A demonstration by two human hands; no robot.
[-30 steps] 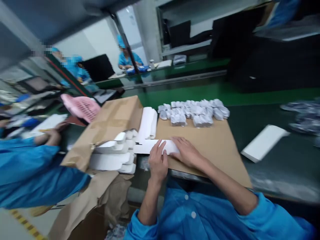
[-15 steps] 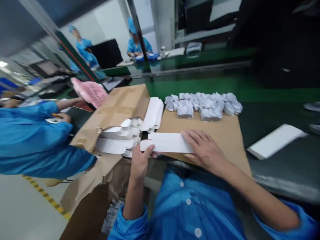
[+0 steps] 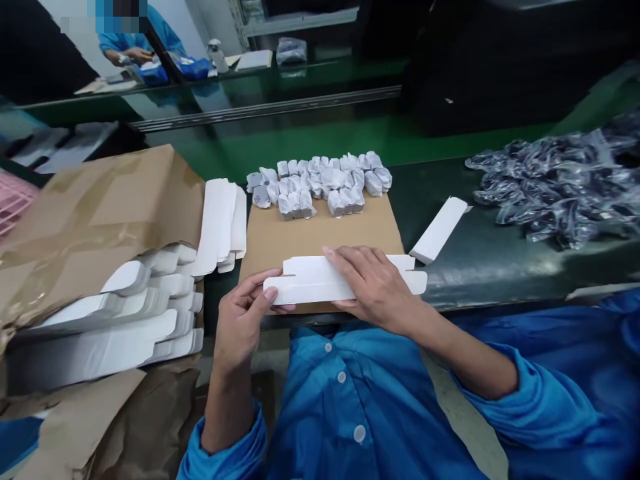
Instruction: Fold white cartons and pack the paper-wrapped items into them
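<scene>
A long white paper box [image 3: 310,283] with end flaps showing lies across both hands over the cardboard sheet's front edge. My left hand [image 3: 245,313] pinches its left end, thumb on the front face. Near its middle, my right hand [image 3: 375,283] is wrapped over the top, fingers together and thumb below. Beyond it, several small wrapped pieces [image 3: 320,180] sit grouped on the brown cardboard sheet [image 3: 320,233]. Another white box [image 3: 441,230], shaped up, rests to the right of the sheet.
At left, a large carton [image 3: 125,193] spills stacked flat white boxes [image 3: 150,313]; more flat boxes [image 3: 220,223] lean beside it. Clear plastic-bagged items [image 3: 565,180] pile up at right. A pink basket [image 3: 15,203] shows at the left edge. Across the bench, a co-worker [image 3: 135,47] handles something.
The view has swung right and down, bringing the bagged pile in. My right hand has moved from the box's right end to its middle, and the box's right flaps now show.
</scene>
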